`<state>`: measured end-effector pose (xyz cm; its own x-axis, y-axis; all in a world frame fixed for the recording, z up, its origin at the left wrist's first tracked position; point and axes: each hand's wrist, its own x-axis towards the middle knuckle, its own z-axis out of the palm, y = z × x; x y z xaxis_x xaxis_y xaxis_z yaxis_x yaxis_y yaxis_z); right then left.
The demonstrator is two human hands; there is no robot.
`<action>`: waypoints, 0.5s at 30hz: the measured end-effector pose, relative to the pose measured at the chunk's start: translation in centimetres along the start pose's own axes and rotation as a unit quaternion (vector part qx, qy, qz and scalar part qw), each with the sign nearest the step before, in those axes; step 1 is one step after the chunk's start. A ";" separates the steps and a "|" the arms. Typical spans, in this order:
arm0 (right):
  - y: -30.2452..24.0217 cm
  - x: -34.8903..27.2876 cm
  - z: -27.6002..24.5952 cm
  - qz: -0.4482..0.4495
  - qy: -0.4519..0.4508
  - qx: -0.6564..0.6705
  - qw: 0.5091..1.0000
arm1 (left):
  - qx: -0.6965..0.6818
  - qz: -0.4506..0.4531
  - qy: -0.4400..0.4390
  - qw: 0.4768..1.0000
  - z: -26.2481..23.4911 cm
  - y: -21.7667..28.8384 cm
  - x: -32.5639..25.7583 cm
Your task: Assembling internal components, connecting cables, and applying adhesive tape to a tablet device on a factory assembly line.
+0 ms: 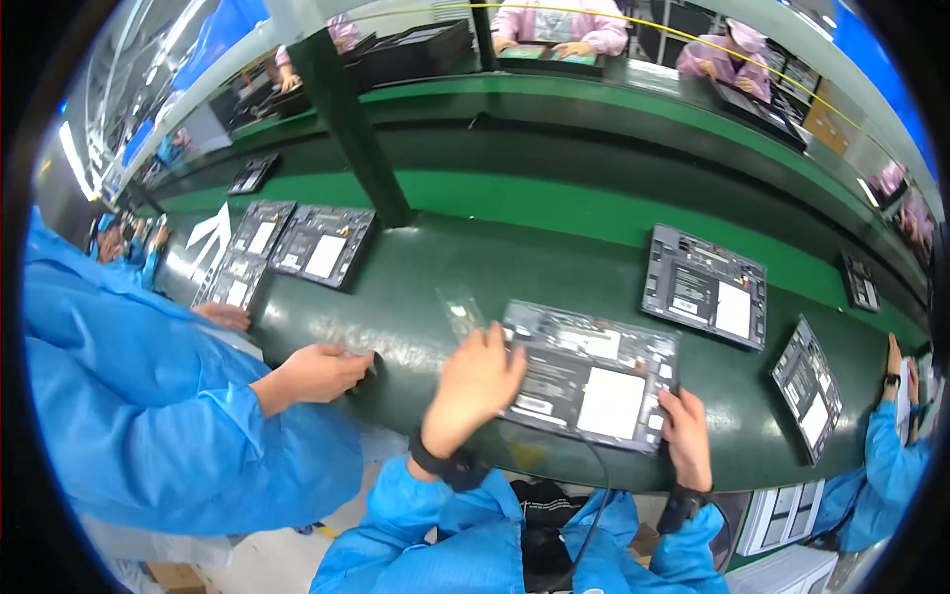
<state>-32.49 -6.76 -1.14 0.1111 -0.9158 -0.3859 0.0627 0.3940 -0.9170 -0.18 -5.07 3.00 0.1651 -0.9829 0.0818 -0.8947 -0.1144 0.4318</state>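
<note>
The opened device (569,366), apparently being positioned, lies between the left hand (480,381), whose closure cannot be told, and the right hand (686,436), by which its edge is gripped. Steady support is probably needed next.

tabletop (416,267) glossy; film (461,315) glossy plastic; sleeves (401,505) cloth; device panel (611,404) matt

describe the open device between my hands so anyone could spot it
On the dark green bench, find the near edge. The open device there has your left hand and right hand at opposite ends; neighbours to its right lie untouched.
</note>
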 end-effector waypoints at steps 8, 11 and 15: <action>-0.2 0.1 -2.5 0.006 0.053 0.047 0.997 | 0.061 0.071 0.090 0.992 1.3 -1.9 -5.4; -0.9 0.4 -2.9 0.021 0.073 0.042 0.996 | 0.086 0.093 0.028 0.992 1.0 -4.7 -5.9; -0.1 0.4 -5.1 0.004 0.154 0.088 0.984 | 0.128 0.114 0.041 0.984 0.3 -6.4 -4.6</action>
<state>-37.52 -7.58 -1.77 -0.1927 -0.8818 -0.4305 0.2366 0.3840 -0.8925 4.64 0.14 -0.41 -0.0277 -0.9735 0.2269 -0.9858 0.0642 0.1551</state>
